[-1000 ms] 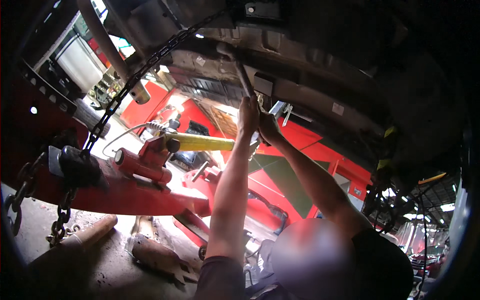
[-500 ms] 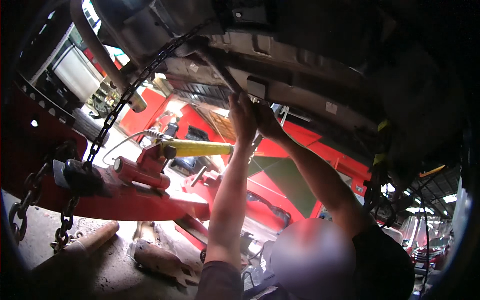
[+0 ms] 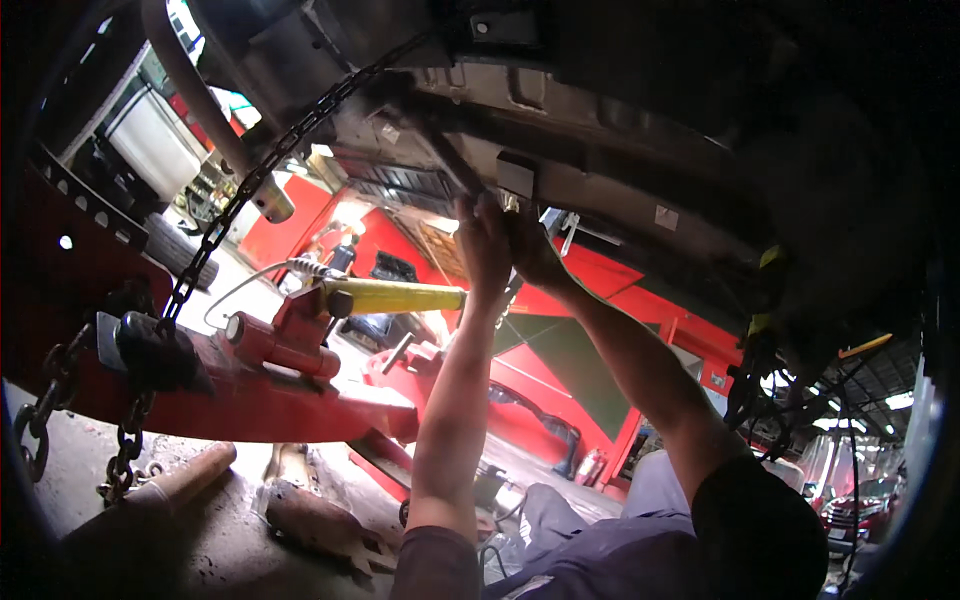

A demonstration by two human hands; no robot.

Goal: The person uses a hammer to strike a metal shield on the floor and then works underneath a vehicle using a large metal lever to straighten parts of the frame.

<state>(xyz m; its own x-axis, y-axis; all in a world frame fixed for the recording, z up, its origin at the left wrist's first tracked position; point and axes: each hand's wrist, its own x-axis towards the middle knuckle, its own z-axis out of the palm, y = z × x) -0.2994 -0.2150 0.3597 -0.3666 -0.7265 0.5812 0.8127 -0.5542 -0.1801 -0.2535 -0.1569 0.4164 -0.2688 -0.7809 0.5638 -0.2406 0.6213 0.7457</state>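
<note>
I grip a long metal tool [image 3: 445,150], apparently a hammer, with both hands closed at its lower end. My left hand [image 3: 482,240] is wrapped around the shaft, and my right hand [image 3: 535,250] is closed just beside it, partly in shadow. The blurred, dark upper end of the tool is against or very close to the dark metal underbody [image 3: 580,120] overhead; whether they touch I cannot tell. A small dark rectangular block [image 3: 516,172] is on the underside just above my hands.
A black chain [image 3: 235,205] runs diagonally at the left to a red steel beam [image 3: 280,400]. A yellow cylinder [image 3: 390,295] with a hose lies behind my left forearm. Rusty metal pieces [image 3: 310,515] lie on the floor. Dark straps [image 3: 760,380] hang at the right.
The tool's upper end has swung left, and my hands have shifted slightly left with it. The blurred round shape at the bottom centre is gone, showing grey-clad legs there.
</note>
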